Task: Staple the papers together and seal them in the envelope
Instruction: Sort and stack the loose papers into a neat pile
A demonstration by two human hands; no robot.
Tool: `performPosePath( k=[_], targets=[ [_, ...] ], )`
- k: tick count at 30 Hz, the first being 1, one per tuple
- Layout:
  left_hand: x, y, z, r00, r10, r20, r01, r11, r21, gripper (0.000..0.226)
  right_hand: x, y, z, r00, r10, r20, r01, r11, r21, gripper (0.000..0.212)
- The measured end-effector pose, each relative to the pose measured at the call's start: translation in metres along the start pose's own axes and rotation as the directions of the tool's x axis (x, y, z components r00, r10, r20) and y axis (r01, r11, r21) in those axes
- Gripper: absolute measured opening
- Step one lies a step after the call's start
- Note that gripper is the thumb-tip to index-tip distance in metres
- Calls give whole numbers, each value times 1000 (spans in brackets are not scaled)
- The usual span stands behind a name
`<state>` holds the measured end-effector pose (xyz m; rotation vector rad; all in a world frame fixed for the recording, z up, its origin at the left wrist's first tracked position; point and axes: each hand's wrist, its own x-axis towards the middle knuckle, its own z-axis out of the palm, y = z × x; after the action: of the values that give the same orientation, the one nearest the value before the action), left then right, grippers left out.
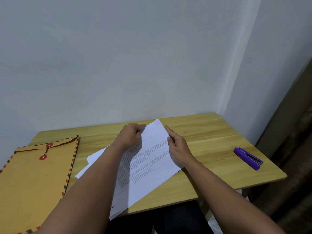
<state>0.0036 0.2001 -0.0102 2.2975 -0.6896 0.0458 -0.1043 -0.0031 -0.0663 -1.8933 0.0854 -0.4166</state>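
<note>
A loose stack of white printed papers [148, 168] lies at an angle in the middle of the wooden table [211, 132]. My left hand [130, 137] pinches the stack's far left edge near the top corner. My right hand [177, 147] rests along the stack's right edge with the index finger stretched toward the top corner. A brown string-tie envelope [35, 179] with red buttons and a striped border lies flat at the left, its flap tied. A purple stapler [248, 157] lies on the table at the right, apart from both hands.
A pale wall stands right behind the table, and a second wall closes the corner at the right. Dark furniture or fabric [290, 149] sits beyond the table's right edge. My dark-clothed lap [168, 222] shows below the front edge.
</note>
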Motion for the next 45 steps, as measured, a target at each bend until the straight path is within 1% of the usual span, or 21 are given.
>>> performPosePath(
  k=[3,5,7,11,13,19,22,26,32,37,41,45],
  targets=[
    [-2,-5,-6,1000,9,-7,-9,1000,19,11,3,-4,4,1000,-19,1,19,1000,6,53],
    [-6,-3,-11,1000,6,-1,-6,1000,23,20,4,-10,3,1000,-27,-17,27,1000,6,52],
    [-11,-2,-16,1000,4,-8,-4,1000,20,24,5,-14,3,1000,-23,-13,24,1000,14,51],
    [-17,-2,-22,999,-10,-44,12,998,55,18,5,-16,7,998,0,56,-2,1000,24,50],
    [-19,-1,-27,998,-16,-61,19,999,51,18,5,-18,10,997,-14,78,13,1000,12,51],
    [-37,-8,-29,997,1,-76,5,997,71,20,-8,-17,23,996,-38,86,40,999,-21,52],
    [-42,-10,-33,997,-7,-74,11,998,57,30,-8,-19,27,994,-48,96,51,998,-33,52],
    [-43,-10,-36,996,-18,-83,21,999,41,22,-6,-20,28,993,-51,108,55,998,-38,54],
    [-49,-7,-43,997,-38,-67,39,999,20,22,-6,-20,31,989,-13,151,12,1000,7,55],
    [-53,-8,-50,998,-44,-46,46,998,30,25,-4,-22,35,983,77,165,-92,992,83,54],
    [-53,-11,-51,998,-21,-53,24,999,46,25,-5,-31,36,991,49,128,-50,999,5,56],
    [-51,-10,-54,992,47,-116,-35,994,107,34,-2,-28,39,992,18,124,-8,997,-74,63]
  ],
)
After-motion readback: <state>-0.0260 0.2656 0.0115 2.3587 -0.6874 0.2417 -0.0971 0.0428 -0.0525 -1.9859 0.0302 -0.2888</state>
